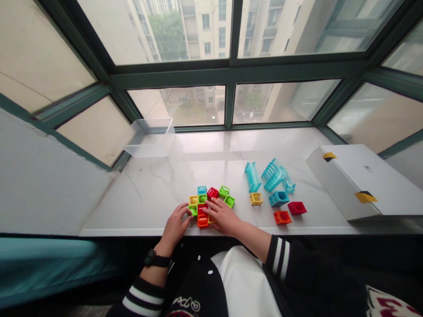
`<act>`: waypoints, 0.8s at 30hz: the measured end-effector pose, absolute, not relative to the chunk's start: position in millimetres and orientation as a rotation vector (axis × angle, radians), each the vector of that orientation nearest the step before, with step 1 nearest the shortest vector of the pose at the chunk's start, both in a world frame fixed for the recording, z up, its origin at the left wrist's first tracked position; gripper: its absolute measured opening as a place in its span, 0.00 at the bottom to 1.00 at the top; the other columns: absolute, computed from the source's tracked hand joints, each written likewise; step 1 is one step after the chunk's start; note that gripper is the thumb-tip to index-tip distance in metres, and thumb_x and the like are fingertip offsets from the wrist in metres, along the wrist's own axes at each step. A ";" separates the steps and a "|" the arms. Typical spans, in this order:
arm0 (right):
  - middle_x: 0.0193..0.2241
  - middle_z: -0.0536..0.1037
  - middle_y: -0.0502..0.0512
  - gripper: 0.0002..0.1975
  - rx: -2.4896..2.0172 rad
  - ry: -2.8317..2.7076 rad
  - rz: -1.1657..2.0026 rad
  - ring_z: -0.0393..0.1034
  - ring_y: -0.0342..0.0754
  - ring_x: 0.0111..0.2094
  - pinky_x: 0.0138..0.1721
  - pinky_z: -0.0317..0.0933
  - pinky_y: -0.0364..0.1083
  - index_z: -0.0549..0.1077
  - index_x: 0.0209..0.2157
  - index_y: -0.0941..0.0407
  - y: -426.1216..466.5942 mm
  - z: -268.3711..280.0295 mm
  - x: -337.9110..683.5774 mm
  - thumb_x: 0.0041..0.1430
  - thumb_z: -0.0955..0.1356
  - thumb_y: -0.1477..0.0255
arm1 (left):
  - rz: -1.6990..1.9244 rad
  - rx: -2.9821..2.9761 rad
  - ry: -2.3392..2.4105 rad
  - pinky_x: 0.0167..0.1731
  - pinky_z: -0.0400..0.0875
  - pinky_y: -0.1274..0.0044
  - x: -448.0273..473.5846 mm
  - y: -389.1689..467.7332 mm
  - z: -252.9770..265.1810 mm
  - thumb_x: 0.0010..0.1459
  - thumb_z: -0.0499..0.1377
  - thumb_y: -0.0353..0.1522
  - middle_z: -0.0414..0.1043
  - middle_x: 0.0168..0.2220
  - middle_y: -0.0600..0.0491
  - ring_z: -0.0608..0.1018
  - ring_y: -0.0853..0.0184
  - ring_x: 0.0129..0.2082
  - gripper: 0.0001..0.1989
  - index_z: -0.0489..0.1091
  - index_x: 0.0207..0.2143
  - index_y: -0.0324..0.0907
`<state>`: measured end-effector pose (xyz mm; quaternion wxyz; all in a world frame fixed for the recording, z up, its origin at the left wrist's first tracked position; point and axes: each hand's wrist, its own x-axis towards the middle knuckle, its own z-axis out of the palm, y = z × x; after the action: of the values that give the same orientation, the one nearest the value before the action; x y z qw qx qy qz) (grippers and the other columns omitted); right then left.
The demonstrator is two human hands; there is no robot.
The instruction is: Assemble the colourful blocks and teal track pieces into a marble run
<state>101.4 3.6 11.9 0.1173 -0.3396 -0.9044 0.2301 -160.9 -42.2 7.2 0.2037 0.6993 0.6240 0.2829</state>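
Note:
A cluster of colourful hollow plastic cube building blocks [202, 199] lies near the sill's front edge, with red, green, yellow, blue and orange pieces side by side. My left hand [176, 225] grips the cluster's left side, its fingertips at a green block [193, 210]. From the right, my right hand [225, 217] reaches over the cluster with its fingers bent against the red block [202, 209]; a yellowish block under this hand is mostly hidden. Just beyond my right fingers are a tilted red block [213, 192] and two green blocks [229, 201].
Right of my hands lie a yellow block [256, 199], a blue block [278, 198], an orange block [282, 217], a red block [297, 208] and clear blue track pieces [273, 175]. A clear plastic bin [150, 145] stands back left. A white box [366, 180] is at right, before the windows.

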 end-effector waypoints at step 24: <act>0.74 0.58 0.57 0.34 -1.000 -2.599 0.667 0.46 0.63 0.75 0.74 0.42 0.65 0.68 0.68 0.50 0.7 6.1 100.2 0.59 0.72 0.71 | 1.071 1.258 1.535 0.51 0.80 0.59 -188.1 -62.3 -1.9 0.65 0.57 0.56 0.78 0.52 0.44 0.84 0.57 0.47 0.23 0.62 0.41 0.46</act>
<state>100.2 0.7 6.1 0.1387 -0.3460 -0.8988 0.2308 -188.1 -62.3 -1.9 0.4290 0.5038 0.6148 0.4292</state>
